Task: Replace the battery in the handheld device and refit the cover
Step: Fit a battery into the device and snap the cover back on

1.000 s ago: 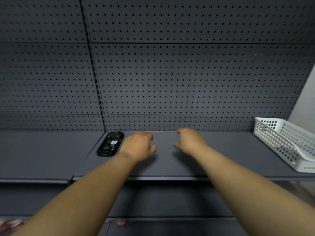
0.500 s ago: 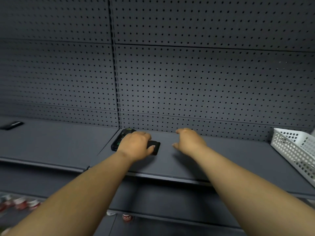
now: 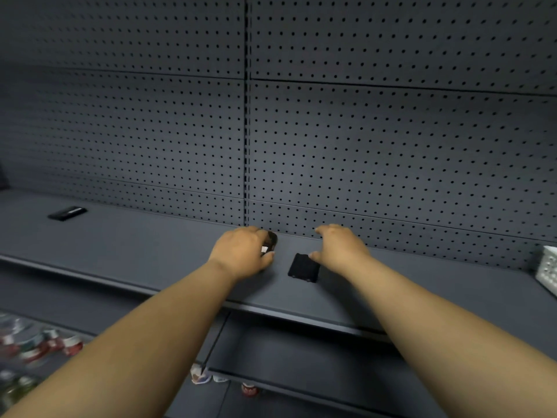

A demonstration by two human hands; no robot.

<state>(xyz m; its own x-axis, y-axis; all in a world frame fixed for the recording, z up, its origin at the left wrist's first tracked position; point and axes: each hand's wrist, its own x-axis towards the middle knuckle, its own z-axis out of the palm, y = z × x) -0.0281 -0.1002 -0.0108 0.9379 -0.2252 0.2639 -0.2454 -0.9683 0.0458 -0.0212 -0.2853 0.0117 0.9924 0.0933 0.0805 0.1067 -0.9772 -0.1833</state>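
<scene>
No brand or lettering can be read anywhere in the frame. The handheld device (image 3: 270, 240) lies on the dark grey shelf (image 3: 150, 245) at centre frame, close to the pegboard back panel (image 3: 376, 152); only its far end and a small pale label on it show, and the label's text is too blurred to read. The left hand (image 3: 242, 253) lies over the device, fingers curled down around it. Whether it grips the device or only rests on it cannot be told.

Just right of it a black rectangular piece (image 3: 303, 267), either the cover or the battery, lies flat on the shelf. The right hand (image 3: 340, 248) hovers palm down with fingers loosely spread, its thumb tip at the piece's upper right corner.

A second black flat object (image 3: 67, 213) lies well apart at middle left. A white perforated basket (image 3: 549, 271) is cut off at the right edge. The shelf surface between these items is bare, and its front lip runs just below the wrists. Blurred red and white containers (image 3: 42, 348) sit on a lower shelf at lower left.
</scene>
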